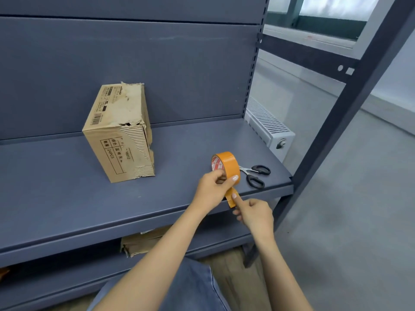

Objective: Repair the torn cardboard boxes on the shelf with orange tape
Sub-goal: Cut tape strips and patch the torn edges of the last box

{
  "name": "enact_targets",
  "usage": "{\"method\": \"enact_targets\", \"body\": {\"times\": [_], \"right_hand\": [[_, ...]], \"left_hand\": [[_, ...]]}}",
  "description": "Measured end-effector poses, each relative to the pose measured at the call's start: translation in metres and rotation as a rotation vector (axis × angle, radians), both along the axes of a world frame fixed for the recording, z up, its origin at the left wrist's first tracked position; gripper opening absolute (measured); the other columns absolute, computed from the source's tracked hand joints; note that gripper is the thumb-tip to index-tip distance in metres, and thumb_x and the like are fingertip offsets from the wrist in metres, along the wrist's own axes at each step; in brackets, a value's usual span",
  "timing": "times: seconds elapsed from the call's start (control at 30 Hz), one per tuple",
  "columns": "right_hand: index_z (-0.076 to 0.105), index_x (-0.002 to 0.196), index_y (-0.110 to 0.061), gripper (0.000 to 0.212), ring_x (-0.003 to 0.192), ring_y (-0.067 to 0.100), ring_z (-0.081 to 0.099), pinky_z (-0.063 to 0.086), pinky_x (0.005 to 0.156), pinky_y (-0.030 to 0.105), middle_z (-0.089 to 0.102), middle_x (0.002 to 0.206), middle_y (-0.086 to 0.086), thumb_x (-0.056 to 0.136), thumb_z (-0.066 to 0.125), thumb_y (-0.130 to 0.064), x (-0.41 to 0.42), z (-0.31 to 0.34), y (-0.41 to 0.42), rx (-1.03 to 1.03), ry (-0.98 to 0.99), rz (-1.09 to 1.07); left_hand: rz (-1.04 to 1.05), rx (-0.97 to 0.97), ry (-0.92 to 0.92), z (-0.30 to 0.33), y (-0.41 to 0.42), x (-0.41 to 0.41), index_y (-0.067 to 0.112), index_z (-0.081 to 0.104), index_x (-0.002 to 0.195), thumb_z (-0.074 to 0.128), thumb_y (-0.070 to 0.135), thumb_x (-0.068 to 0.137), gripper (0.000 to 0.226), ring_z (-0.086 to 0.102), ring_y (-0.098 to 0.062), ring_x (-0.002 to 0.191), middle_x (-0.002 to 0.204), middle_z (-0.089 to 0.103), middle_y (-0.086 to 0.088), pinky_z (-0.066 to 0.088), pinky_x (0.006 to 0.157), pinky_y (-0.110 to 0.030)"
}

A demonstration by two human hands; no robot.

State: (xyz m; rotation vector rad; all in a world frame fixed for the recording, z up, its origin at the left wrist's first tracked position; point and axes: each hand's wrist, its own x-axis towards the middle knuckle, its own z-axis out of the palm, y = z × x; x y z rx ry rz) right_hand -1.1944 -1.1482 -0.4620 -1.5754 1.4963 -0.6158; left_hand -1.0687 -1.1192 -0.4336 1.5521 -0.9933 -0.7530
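left hand [213, 187] is out over the front of the shelf [67, 198], fingers and thumb curled round the orange tape roll [225, 164], index finger lying across its outer band. the roll stands on edge, its open core facing left and a little toward the camera, red-and-white label showing inside. right hand [253, 215] sits just below and to the right, index finger and thumb pinching the loose tape end [231, 199], the other fingers curled in. that strip hangs down from the roll, its long axis near vertical, over the shelf's front lip. both forearms reach up from the bottom of the view.

the shelf is dark blue-grey metal with a matching back panel. black-handled scissors [256, 175] lie flat just beside the roll on the right, blades pointing left toward it. well to the left stands the cardboard box [119, 133], upright on its short end, torn along its right edge and top corner, corrugation exposed. another torn box [139, 243] shows on the lower shelf. a white radiator [269, 129] and grey floor [359, 198] lie to the right.
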Motion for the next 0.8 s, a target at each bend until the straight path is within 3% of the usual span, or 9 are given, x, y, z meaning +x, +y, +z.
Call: {"method": "enact_targets", "body": {"times": [0.3,0.43,0.5,0.63,0.8], "right_hand": [[0.069,0.088,-0.009,0.019,0.066,0.007,0.061,0.048,0.059,0.015,0.071,0.076,0.000,0.096,0.060,-0.025,-0.009,-0.012,0.002,0.093,-0.282,0.073],[0.067,0.090,-0.010,0.016,0.073,0.009,0.063,0.048,0.063,0.015,0.071,0.079,-0.002,0.097,0.058,-0.020,-0.008,-0.012,0.005,0.073,-0.287,0.116],[0.067,0.091,-0.009,0.014,0.073,0.009,0.063,0.049,0.063,0.013,0.071,0.081,-0.001,0.097,0.057,-0.018,-0.007,-0.011,0.006,0.073,-0.294,0.117],[0.067,0.094,-0.009,0.014,0.075,0.009,0.063,0.049,0.064,0.013,0.072,0.082,-0.001,0.098,0.056,-0.017,-0.011,-0.009,0.006,0.062,-0.279,0.137],[0.067,0.090,-0.013,0.015,0.079,0.011,0.065,0.052,0.079,0.027,0.071,0.081,-0.003,0.098,0.056,-0.019,-0.009,-0.009,0.007,-0.003,-0.233,0.155]], "left_hand": [[-0.137,0.120,-0.030,0.009,0.002,0.009,0.008,0.070,0.096,0.065,0.025,0.090,0.018,0.060,-0.009,0.079,0.089,0.069,-0.002,0.050,0.077,-0.024],[-0.162,0.187,0.180,0.026,-0.011,0.012,0.015,0.070,0.105,0.066,0.043,0.087,0.034,0.066,-0.017,0.102,0.108,0.071,-0.005,0.051,0.096,-0.033],[-0.117,0.168,0.287,0.032,-0.016,0.012,0.014,0.068,0.107,0.067,0.042,0.087,0.035,0.065,-0.022,0.106,0.111,0.071,-0.007,0.050,0.099,-0.040],[-0.119,0.130,0.450,0.036,-0.017,0.015,0.013,0.066,0.096,0.063,0.024,0.092,0.012,0.067,-0.015,0.094,0.100,0.072,-0.004,0.055,0.083,-0.028],[-0.137,0.079,0.437,0.035,-0.010,0.015,0.015,0.065,0.092,0.059,0.019,0.094,0.007,0.067,-0.009,0.082,0.085,0.072,0.003,0.055,0.075,-0.022]]}}
